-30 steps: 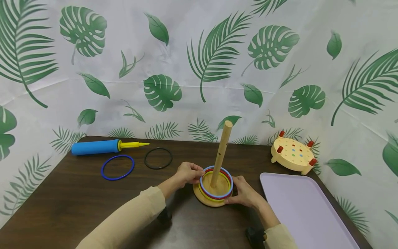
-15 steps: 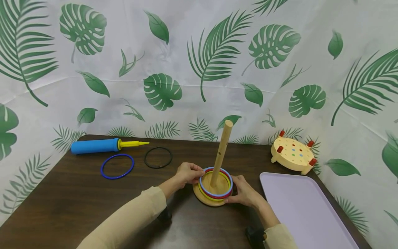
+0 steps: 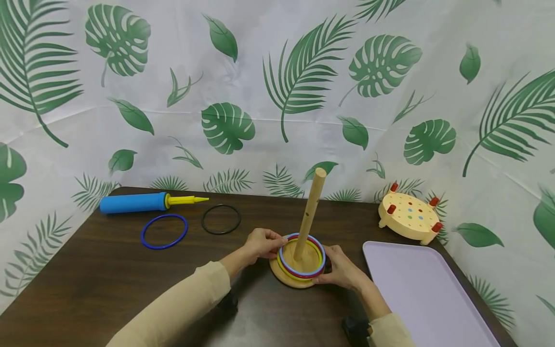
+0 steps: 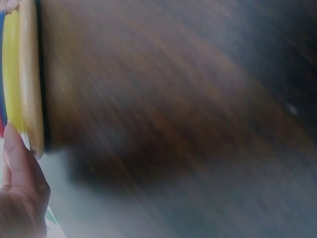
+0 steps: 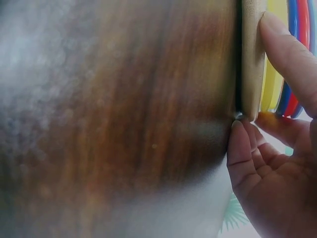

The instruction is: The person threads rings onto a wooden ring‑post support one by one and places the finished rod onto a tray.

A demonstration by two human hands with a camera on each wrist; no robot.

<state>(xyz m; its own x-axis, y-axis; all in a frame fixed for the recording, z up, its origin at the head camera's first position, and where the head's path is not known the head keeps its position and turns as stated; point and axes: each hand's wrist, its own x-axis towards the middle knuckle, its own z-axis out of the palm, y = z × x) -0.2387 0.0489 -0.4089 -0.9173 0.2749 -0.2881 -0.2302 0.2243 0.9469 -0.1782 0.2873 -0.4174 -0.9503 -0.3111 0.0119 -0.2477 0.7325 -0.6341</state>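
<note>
In the head view a wooden ring-toss stand has an upright peg (image 3: 310, 214) on a round base (image 3: 287, 281). Yellow, dark blue, red and light blue rings lie stacked around the peg's foot; the light blue ring (image 3: 323, 258) is uppermost. My left hand (image 3: 261, 243) pinches that top ring at the stack's left edge. On the right, my right hand (image 3: 344, 271) grips the base's rim. The right wrist view shows its thumb (image 5: 292, 57) on the wooden rim, beside the yellow rings (image 5: 271, 84). A left finger (image 4: 17, 156) meets the stack's side in the left wrist view.
Away to the left lie a blue ring (image 3: 144, 236) and a black ring (image 3: 220, 233) on the dark table (image 3: 108, 279). Behind them is a blue and yellow hand pump (image 3: 134, 203). A lilac tray (image 3: 425, 289) and an upturned yellow pegged toy (image 3: 409, 217) stand at right.
</note>
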